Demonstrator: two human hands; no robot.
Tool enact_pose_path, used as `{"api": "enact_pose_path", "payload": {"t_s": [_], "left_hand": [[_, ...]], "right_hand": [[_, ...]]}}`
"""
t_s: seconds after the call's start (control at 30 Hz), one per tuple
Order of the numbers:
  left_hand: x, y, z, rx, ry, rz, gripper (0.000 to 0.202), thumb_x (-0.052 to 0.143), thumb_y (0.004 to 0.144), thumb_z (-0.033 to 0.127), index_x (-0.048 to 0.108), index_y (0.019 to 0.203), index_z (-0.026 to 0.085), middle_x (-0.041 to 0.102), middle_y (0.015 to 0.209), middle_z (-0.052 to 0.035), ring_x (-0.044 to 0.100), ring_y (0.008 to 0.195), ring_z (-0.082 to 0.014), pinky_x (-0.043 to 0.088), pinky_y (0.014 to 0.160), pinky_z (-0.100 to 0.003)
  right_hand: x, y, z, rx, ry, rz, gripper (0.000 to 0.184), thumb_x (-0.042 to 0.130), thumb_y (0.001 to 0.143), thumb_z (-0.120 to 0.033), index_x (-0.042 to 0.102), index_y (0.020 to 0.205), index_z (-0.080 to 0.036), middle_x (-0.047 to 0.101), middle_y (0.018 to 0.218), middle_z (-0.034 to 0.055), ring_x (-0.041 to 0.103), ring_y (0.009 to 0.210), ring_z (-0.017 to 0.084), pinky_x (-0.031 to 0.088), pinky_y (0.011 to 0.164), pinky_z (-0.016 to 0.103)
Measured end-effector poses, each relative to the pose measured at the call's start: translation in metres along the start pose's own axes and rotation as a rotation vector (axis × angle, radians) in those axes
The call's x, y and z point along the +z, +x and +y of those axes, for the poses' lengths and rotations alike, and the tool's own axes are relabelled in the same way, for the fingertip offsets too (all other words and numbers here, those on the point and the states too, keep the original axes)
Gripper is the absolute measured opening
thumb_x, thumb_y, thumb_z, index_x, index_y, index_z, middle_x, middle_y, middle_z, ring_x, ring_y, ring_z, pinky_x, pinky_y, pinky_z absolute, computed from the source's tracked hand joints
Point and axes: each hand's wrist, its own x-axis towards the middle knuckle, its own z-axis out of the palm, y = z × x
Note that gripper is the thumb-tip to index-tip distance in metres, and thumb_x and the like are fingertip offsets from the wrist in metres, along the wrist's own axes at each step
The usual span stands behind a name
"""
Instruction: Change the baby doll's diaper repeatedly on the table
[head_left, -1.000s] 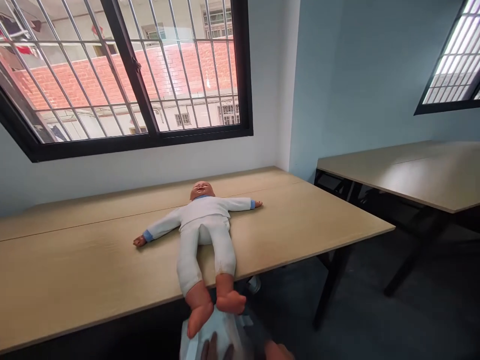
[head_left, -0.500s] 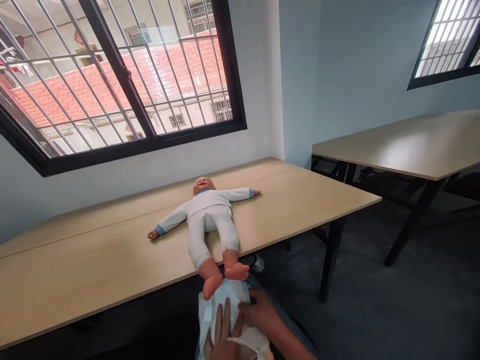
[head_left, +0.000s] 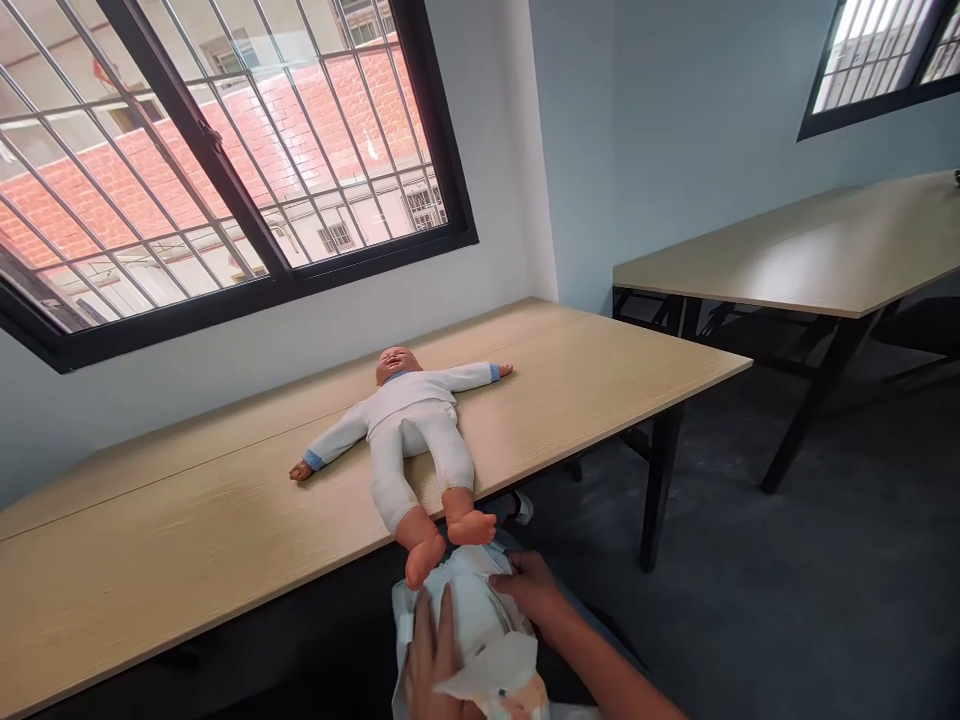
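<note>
A white diaper (head_left: 474,598) lies unfolded over my lap, below the table's front edge. Its near end has a loose white flap and an orange-tinted printed part. My left hand (head_left: 433,655) rests on the diaper's left side with its fingers stretched out along it. On the other side, my right hand (head_left: 534,592) grips the right edge between thumb and fingers. Just beyond the diaper, a baby doll (head_left: 412,425) in a white outfit with blue cuffs lies on its back, arms spread. Its bare feet hang over the table edge, above the diaper's far end.
The wooden table (head_left: 225,540) runs along the wall under a barred window (head_left: 285,290). A second table (head_left: 750,262) stands to the right, across a gap of dark floor. Part of a shoe (head_left: 523,508) shows under the near table.
My hands have moved apart a little, the left one leftward and the right one rightward, and more of the diaper's middle shows. The doll has stayed in place while the camera view shifted.
</note>
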Motion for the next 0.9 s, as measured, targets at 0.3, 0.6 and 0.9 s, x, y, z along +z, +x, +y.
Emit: {"api": "enact_pose_path", "payload": {"t_s": [0.3,0.6,0.9], "left_hand": [[-0.008,0.015,-0.051,-0.118,-0.229,0.132,0.080,0.057,0.073,0.053,0.041,0.139,0.011,0.042,0.142,-0.0229,0.039,0.136,-0.0405,0.033,0.112,-0.051],[-0.035,0.034,-0.055,-0.734,-0.921,0.077,0.069,0.073,0.070,0.035,0.044,0.129,0.015,0.070,0.096,-0.0117,0.067,0.104,-0.0294,0.055,0.087,-0.035],[-0.024,0.044,-0.068,-0.861,-1.041,0.061,0.026,0.070,0.067,0.025,0.061,0.091,0.023,0.073,0.076,-0.0044,0.073,0.084,-0.0304,0.057,0.079,-0.041]], "right_hand": [[-0.003,0.005,0.003,-0.040,-0.053,0.019,0.020,0.064,0.056,-0.021,0.047,0.046,-0.019,0.036,0.048,-0.0048,0.038,0.057,0.013,0.031,0.056,0.026],[-0.003,0.006,0.001,-0.115,-0.118,0.121,0.033,0.067,0.057,-0.020,0.035,0.049,-0.021,0.027,0.052,-0.0078,0.030,0.057,0.010,0.027,0.058,0.025],[-0.001,-0.013,-0.017,0.157,0.346,-0.116,0.026,0.065,0.053,-0.030,0.059,0.074,-0.017,0.063,0.070,0.0029,0.063,0.070,0.022,0.046,0.063,0.031]]}}
